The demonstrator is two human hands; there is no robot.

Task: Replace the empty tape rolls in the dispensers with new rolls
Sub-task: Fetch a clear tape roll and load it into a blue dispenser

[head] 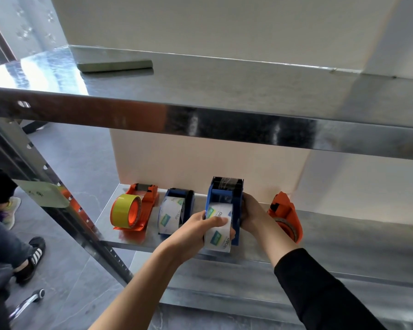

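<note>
Your left grip (200, 228) curls round a white roll (218, 236) whose wrapper reads "deli" beside green labels. The roll sits in the blue dispenser (227, 194) on the lower shelf (343, 236), and your right grip (250, 213) clasps that dispenser's other side. Just left of your left grip, a second blue dispenser (180, 195) holds a like-marked roll (169, 217). Further left, an orange dispenser (148, 196) carries a yellow roll (126, 210). Right of your right grip lies another orange dispenser (287, 215).

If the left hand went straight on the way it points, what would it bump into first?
The left hand grips the wrapped roll, so that comes first; just beyond, probably the blue dispenser.
</note>
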